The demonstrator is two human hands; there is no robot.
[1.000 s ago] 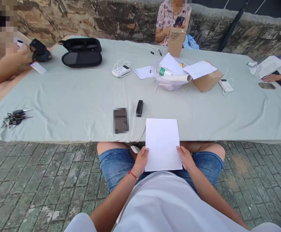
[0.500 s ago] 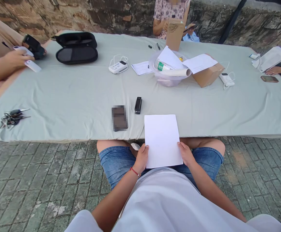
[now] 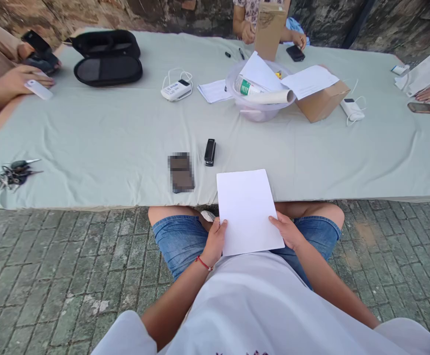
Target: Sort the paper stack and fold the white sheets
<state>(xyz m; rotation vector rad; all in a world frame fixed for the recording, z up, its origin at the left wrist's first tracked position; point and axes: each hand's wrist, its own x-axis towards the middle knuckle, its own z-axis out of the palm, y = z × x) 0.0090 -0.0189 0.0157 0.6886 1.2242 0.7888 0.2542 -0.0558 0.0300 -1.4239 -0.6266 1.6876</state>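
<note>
Holding white paper [image 3: 250, 212] by its two side edges, the person sits at a cloth-covered table [image 3: 133, 148]. Left hand [image 3: 215, 239] pinches the left edge, thumb on top; right hand [image 3: 289, 231] does likewise on the right edge. Both closed on it, fingers mostly hidden underneath. Paper is slightly tilted, above the lap, its far end overlapping the table's near edge, its near end by the white shirt [image 3: 255, 305]; can't tell if it touches the cloth, or if it's one sheet or several. Red bracelet [image 3: 203, 264] on left wrist. Just beyond the paper, to the left: black stapler [image 3: 209, 152], then a pixelated dark item [image 3: 181, 173]. Keys [image 3: 15, 175] far left, near the table's edge. Farther back: open black case [image 3: 107, 71], white device [image 3: 177, 90] with cord, printed sheets [image 3: 215, 91], a basin [image 3: 261, 114] holding a bottle [image 3: 245, 88] and a white roll [image 3: 270, 97]. Right of the basin, a tilted carton [image 3: 324, 101] with a sheet on top; behind the basin, an upright box [image 3: 268, 32]. Across the table, a co-worker's hand [image 3: 299, 39] touches a dark phone [image 3: 295, 53]. Brick paving [image 3: 70, 276] below.
</note>
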